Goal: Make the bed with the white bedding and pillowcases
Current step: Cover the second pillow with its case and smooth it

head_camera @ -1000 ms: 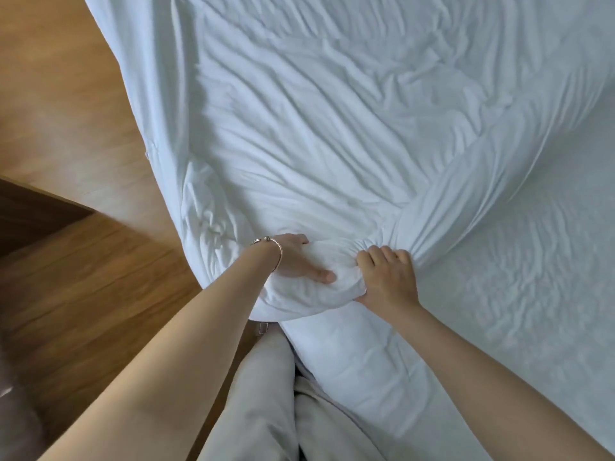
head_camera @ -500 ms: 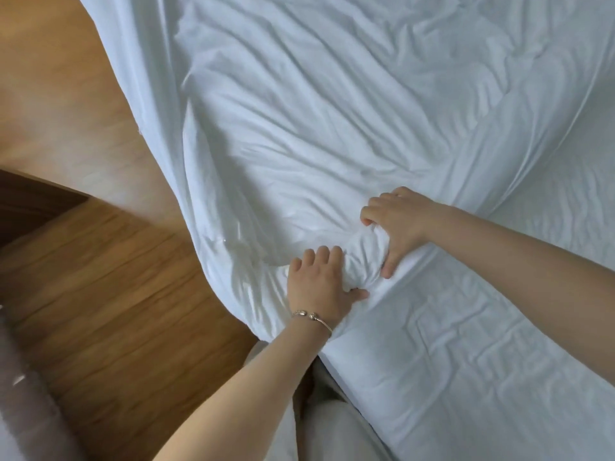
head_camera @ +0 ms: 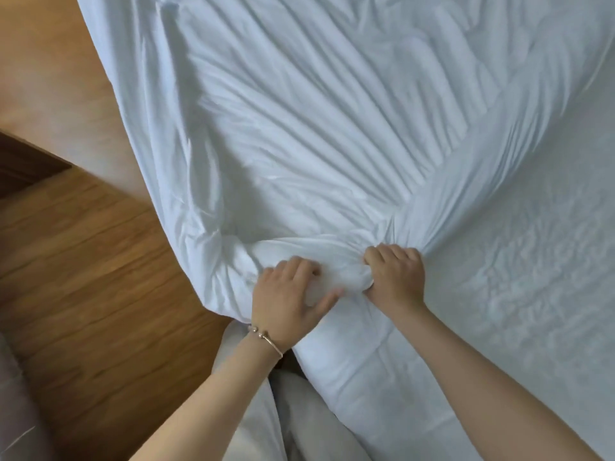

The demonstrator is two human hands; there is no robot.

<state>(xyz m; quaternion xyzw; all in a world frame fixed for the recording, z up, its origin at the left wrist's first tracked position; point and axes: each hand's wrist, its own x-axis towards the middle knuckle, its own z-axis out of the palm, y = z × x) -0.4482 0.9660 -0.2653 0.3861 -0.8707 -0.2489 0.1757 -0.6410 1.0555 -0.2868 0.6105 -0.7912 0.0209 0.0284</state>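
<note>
Your right hand (head_camera: 396,277) is closed in a fist around a gathered bunch of the white sheet (head_camera: 332,134), knuckles up. Your left hand (head_camera: 289,294) lies just beside it, fingers curled over the same bunch, thumb pressed along its near side. The sheet fans out in creases away from both hands and hangs over the bed's edge above the wooden floor (head_camera: 93,277). A bracelet (head_camera: 266,337) circles your left wrist.

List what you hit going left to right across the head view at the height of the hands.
Wooden floor → hanging edge of the white sheet → left hand, gripping the bunched sheet corner → right hand, gripping the same bunch → bare mattress surface.
</note>
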